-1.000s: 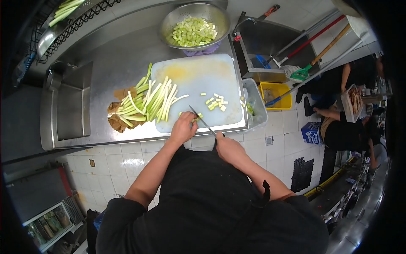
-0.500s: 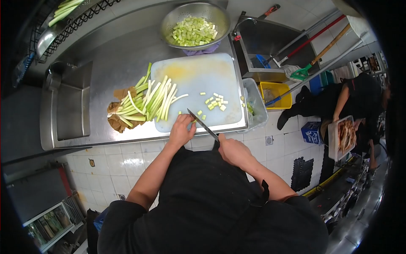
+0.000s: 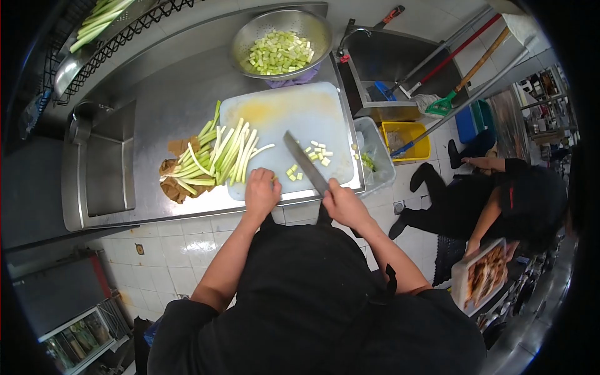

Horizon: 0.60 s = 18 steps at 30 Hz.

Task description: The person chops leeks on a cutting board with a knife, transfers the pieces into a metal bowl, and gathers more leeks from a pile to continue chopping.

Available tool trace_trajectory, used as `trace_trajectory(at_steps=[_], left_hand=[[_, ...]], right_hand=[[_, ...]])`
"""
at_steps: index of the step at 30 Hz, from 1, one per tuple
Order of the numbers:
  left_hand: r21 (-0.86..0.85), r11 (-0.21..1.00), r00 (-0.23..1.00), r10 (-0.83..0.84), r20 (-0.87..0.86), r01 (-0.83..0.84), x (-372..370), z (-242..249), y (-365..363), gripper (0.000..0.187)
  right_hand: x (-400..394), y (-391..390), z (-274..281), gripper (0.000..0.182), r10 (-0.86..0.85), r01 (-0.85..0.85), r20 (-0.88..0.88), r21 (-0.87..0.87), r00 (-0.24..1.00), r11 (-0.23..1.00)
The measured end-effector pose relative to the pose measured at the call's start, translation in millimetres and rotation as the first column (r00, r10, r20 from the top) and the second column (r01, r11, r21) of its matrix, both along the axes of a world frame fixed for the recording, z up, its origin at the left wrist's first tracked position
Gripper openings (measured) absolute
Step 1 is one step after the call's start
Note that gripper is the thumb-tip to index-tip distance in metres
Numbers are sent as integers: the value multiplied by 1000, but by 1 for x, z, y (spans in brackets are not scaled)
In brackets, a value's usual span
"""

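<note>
A small scatter of cut green pieces [image 3: 292, 172] is lying on the near part of the white cutting board [image 3: 300, 115], just beside the person's left hand [image 3: 262, 192], and a second cluster of diced pieces [image 3: 319, 152] is sitting a little farther out toward the board's right side. The left hand is resting curled at the board's front edge with the fingertips tucked under; what, if anything, it is pinning there cannot be told, though the curl is probably keeping the fingertips clear of the blade. The right hand [image 3: 343, 203] is wrapping closed around the handle of a knife [image 3: 305, 162], whose broad blade is angling away across the board between the two groups of pieces, apparently placed to cut or sweep them. A bundle of long pale-green stalks [image 3: 219, 153] is lying across the board's left edge, partly on a brown cloth [image 3: 172, 181] on the steel counter [image 3: 169, 94], within easy reach of the left hand. Beyond the board, a metal colander [image 3: 312, 28] is holding more cut pieces. A clear bin [image 3: 380, 156] is standing against the counter's right end. To the right, another person [image 3: 500, 194] is carrying a tray of food [image 3: 480, 278].
</note>
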<state>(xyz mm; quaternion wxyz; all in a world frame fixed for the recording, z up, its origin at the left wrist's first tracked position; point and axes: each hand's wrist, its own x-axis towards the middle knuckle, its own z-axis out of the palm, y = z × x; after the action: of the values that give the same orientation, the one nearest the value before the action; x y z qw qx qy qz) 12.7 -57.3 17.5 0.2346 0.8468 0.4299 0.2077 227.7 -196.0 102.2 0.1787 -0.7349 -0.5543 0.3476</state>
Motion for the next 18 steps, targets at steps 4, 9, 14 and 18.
trace_trajectory(at_steps=[4,9,14,18], left_hand=[[43,997,989,76,-130,-71,2,18,8,23],[126,986,986,-127,110,113,61,16,13,59],[131,979,986,-147,-80,156,118,6,7,76],[88,990,994,-110,-25,112,143,3,-1,65]], right_hand=[[34,-16,2,18,-345,304,-391,-164,853,938],[55,-49,-35,19,-542,496,-588,-257,601,829],[35,-50,-65,20,-562,514,-588,-269,582,814],[14,-24,-56,23,-510,427,-593,-290,623,857]])
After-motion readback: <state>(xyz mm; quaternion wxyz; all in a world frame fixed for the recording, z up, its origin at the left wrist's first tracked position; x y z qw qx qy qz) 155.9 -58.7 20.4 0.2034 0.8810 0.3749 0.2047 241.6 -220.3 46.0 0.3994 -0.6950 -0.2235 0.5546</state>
